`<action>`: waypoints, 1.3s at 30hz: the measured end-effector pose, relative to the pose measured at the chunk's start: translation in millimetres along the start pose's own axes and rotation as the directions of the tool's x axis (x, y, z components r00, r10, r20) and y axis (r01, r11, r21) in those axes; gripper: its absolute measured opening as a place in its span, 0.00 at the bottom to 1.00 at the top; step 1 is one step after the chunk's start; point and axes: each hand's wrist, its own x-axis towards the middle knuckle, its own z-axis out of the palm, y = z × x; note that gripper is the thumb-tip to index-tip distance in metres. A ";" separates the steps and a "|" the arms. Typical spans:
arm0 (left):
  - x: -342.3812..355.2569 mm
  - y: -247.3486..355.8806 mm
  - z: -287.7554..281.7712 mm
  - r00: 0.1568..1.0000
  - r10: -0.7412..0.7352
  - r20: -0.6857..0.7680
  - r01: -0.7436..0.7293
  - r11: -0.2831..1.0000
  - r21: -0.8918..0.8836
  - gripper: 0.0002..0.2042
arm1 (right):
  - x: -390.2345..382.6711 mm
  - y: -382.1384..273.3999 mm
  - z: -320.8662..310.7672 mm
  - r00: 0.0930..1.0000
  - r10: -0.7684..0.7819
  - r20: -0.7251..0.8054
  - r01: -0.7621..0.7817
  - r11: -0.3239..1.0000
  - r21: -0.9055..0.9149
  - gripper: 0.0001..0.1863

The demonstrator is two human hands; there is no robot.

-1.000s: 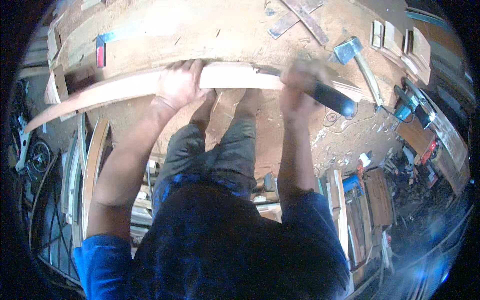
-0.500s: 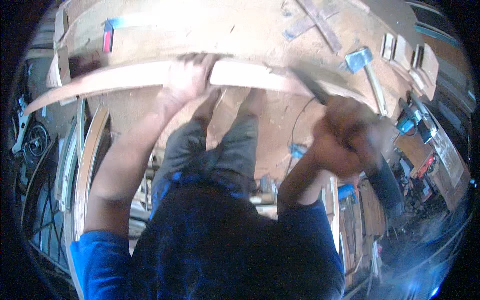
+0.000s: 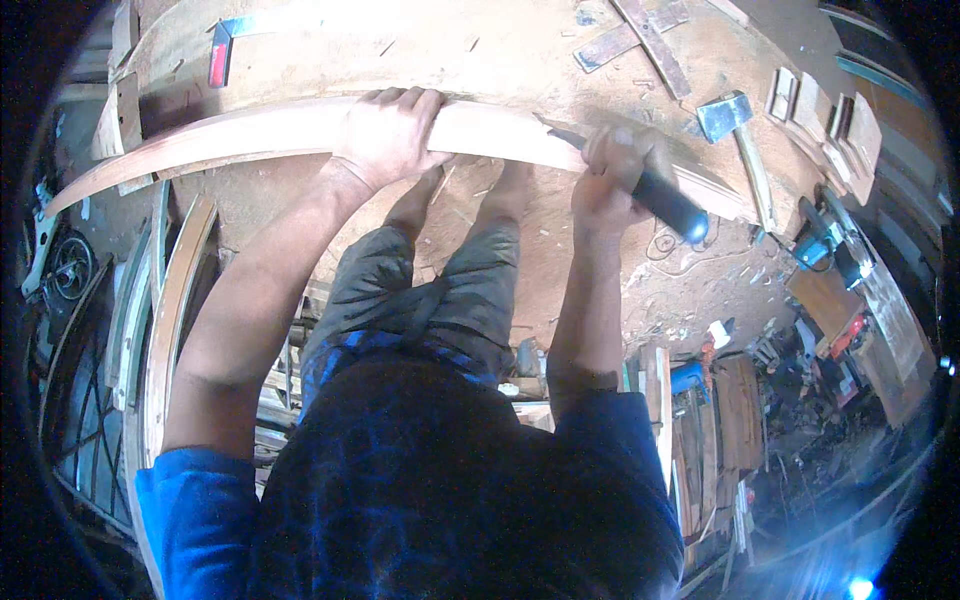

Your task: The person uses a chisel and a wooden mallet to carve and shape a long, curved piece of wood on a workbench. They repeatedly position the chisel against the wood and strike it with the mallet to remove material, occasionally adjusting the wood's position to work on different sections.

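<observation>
A long, curved piece of pale wood (image 3: 255, 130) lies crosswise in front of me, its narrow end at the far left. My left hand (image 3: 385, 135) is closed over its middle, fingers on the far edge and thumb on the near one. Toward the right end, my right hand (image 3: 618, 180) wraps round a chisel with a thick black handle (image 3: 670, 207). Its dark blade (image 3: 567, 137) points left and meets the wood beside a raised, split sliver. Part of the blade and handle is hidden by my fingers.
A hammer (image 3: 724, 118) lies right of the wood, close to several wooden blocks (image 3: 825, 130). Crossed wood strips (image 3: 645, 45) and a try square (image 3: 220, 55) lie farther back. A blue power tool (image 3: 818, 248) sits at right; stacked timber (image 3: 180, 300) stands at left.
My right hand has moved left and up with the chisel, bringing the blade farther left along the wood. The left hand keeps its hold, and the wood has shifted slightly away.
</observation>
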 end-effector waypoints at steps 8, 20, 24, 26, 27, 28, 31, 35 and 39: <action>-2.5 -4.7 2.0 1.000 -0.017 0.024 0.017 1.000 -0.003 0.26 | -69.2 26.5 -45.1 0.901 0.164 -0.401 -0.056 0.962 0.267 0.15; 2.2 1.3 -3.6 1.000 0.023 -0.016 -0.023 1.000 0.002 0.24 | -33.9 39.2 9.0 0.907 0.070 -0.415 -0.189 0.949 -0.254 0.15; -6.9 -1.6 2.0 1.000 -0.025 0.003 0.025 1.000 0.004 0.23 | -14.5 -21.2 -10.7 0.939 0.037 -0.343 -0.032 0.999 0.020 0.16; -3.0 -1.5 0.2 1.000 -0.002 -0.018 0.001 1.000 -0.020 0.23 | -17.8 -28.7 -1.2 0.954 0.023 -0.300 -0.041 0.998 -0.053 0.16; -0.8 1.1 -0.8 1.000 -0.010 -0.013 0.010 1.000 -0.008 0.24 | -25.7 -6.0 3.1 0.940 0.039 -0.339 -0.091 0.986 -0.138 0.16; -2.2 4.1 3.1 1.000 -0.017 0.015 0.016 1.000 0.005 0.25 | -34.9 19.0 7.6 0.923 0.045 -0.383 -0.142 0.963 -0.228 0.16; 6.9 -4.6 1.6 0.999 -0.034 -0.001 0.034 0.998 0.048 0.25 | -28.5 51.7 2.7 0.893 0.063 -0.445 -0.167 0.966 -0.197 0.16; -0.3 0.8 -3.4 1.000 -0.024 -0.011 0.024 1.000 0.004 0.25 | -5.2 -25.5 -7.4 0.951 0.013 -0.310 -0.021 1.000 -0.022 0.17; -5.2 6.1 2.1 0.997 -0.031 0.069 0.030 0.999 0.024 0.24 | -24.5 47.4 12.3 0.913 0.043 -0.405 -0.181 0.934 -0.308 0.17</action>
